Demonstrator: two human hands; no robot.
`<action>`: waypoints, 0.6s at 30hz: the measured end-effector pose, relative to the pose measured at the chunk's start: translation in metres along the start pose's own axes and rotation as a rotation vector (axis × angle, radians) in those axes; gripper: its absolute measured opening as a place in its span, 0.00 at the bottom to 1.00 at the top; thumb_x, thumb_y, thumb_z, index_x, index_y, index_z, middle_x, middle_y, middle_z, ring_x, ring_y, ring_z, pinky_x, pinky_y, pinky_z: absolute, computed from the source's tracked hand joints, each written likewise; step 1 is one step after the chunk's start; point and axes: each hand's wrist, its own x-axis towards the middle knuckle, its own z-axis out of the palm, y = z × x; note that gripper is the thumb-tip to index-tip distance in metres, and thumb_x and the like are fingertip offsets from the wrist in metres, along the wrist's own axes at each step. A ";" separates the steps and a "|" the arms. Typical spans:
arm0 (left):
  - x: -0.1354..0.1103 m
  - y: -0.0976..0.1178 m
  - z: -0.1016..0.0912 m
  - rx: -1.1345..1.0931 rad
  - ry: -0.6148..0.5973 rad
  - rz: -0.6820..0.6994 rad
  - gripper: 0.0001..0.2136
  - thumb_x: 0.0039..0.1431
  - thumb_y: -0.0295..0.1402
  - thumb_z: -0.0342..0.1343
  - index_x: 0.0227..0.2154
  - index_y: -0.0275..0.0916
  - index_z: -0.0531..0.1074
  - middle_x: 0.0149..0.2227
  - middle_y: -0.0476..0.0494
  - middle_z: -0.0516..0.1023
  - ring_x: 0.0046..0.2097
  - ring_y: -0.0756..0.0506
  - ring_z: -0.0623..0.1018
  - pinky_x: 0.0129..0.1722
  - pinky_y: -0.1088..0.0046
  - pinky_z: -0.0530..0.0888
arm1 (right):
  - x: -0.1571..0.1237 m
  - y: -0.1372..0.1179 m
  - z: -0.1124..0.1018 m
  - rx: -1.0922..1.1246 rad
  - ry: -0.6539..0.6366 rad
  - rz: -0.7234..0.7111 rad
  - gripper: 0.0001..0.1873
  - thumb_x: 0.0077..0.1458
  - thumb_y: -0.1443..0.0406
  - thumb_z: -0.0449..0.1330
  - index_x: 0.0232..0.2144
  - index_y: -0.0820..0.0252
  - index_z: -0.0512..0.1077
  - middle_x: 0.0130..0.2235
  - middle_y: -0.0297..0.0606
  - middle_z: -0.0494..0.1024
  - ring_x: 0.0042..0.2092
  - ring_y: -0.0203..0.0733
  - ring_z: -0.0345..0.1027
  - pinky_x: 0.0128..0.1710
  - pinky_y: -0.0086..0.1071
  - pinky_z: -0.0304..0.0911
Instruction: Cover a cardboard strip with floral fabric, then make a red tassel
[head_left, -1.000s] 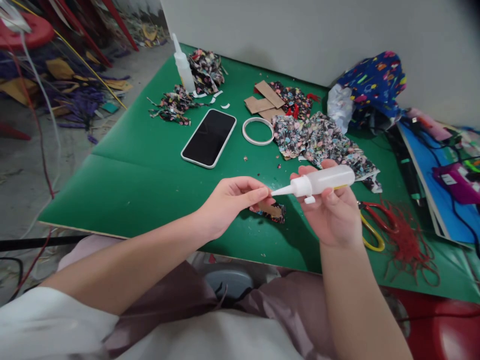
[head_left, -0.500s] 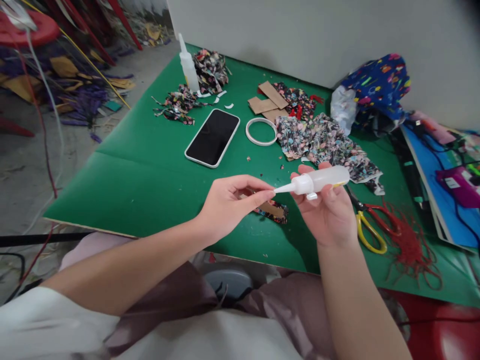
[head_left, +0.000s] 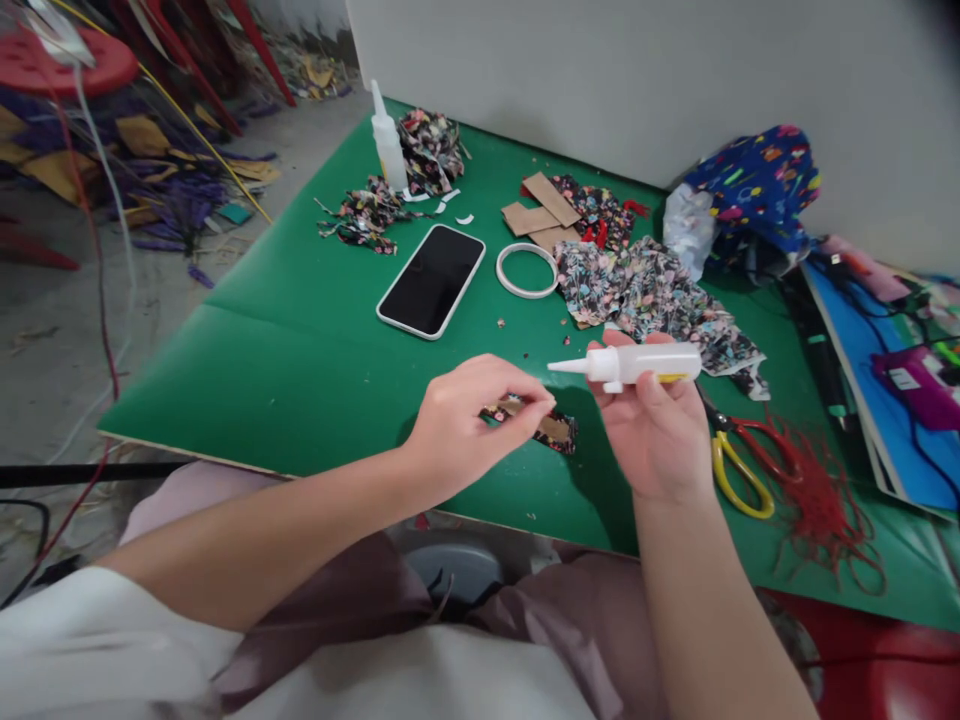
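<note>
My right hand (head_left: 656,430) grips a small white glue bottle (head_left: 637,363) held sideways, its nozzle pointing left. My left hand (head_left: 472,415) has its fingers curled down onto a small piece of cardboard wrapped in dark floral fabric (head_left: 551,428) lying on the green mat (head_left: 300,350). The bottle's tip is above and just right of my left fingertips, apart from them.
A phone (head_left: 433,279) lies face up mid-mat beside a white ring (head_left: 527,269). Floral fabric pieces (head_left: 645,290), cardboard strips (head_left: 536,208), a second glue bottle (head_left: 388,148) and fabric scraps (head_left: 367,213) lie farther back. Yellow-handled scissors (head_left: 739,465) and red threads (head_left: 817,500) are at the right.
My left hand left the bottle's nozzle and dropped onto the fabric-covered cardboard piece. My right hand levelled the bottle and lifted it slightly.
</note>
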 end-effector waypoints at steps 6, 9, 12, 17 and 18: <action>0.001 0.001 -0.002 -0.058 -0.099 -0.017 0.03 0.51 0.26 0.57 0.28 0.36 0.75 0.29 0.47 0.78 0.31 0.53 0.74 0.30 0.81 0.72 | 0.004 -0.001 -0.004 0.150 0.059 0.095 0.13 0.49 0.62 0.60 0.40 0.51 0.69 0.43 0.31 0.76 0.45 0.35 0.70 0.40 0.29 0.69; 0.002 0.001 -0.003 -0.107 -0.148 -0.172 0.04 0.51 0.28 0.58 0.31 0.38 0.76 0.31 0.48 0.78 0.29 0.55 0.74 0.30 0.82 0.71 | 0.004 -0.001 -0.003 0.194 0.075 0.141 0.12 0.49 0.63 0.60 0.39 0.51 0.70 0.42 0.31 0.77 0.43 0.34 0.71 0.39 0.27 0.69; 0.002 0.002 -0.002 -0.167 -0.184 -0.281 0.06 0.50 0.28 0.59 0.32 0.39 0.76 0.32 0.49 0.78 0.30 0.55 0.74 0.30 0.83 0.72 | 0.006 0.001 -0.002 0.180 0.084 0.147 0.12 0.48 0.63 0.60 0.38 0.52 0.70 0.42 0.31 0.77 0.43 0.35 0.71 0.39 0.28 0.69; 0.002 0.002 -0.002 -0.262 -0.211 -0.424 0.07 0.47 0.31 0.61 0.32 0.39 0.76 0.31 0.49 0.79 0.29 0.53 0.75 0.29 0.81 0.72 | 0.006 0.003 -0.003 0.125 0.088 0.127 0.10 0.49 0.63 0.59 0.37 0.52 0.70 0.41 0.32 0.77 0.44 0.36 0.71 0.42 0.31 0.68; 0.002 0.002 -0.002 -0.293 -0.211 -0.438 0.07 0.48 0.32 0.60 0.31 0.39 0.76 0.30 0.49 0.79 0.29 0.53 0.75 0.29 0.80 0.72 | 0.006 0.003 -0.003 0.120 0.084 0.127 0.10 0.49 0.63 0.59 0.37 0.52 0.70 0.41 0.32 0.77 0.44 0.36 0.71 0.42 0.31 0.68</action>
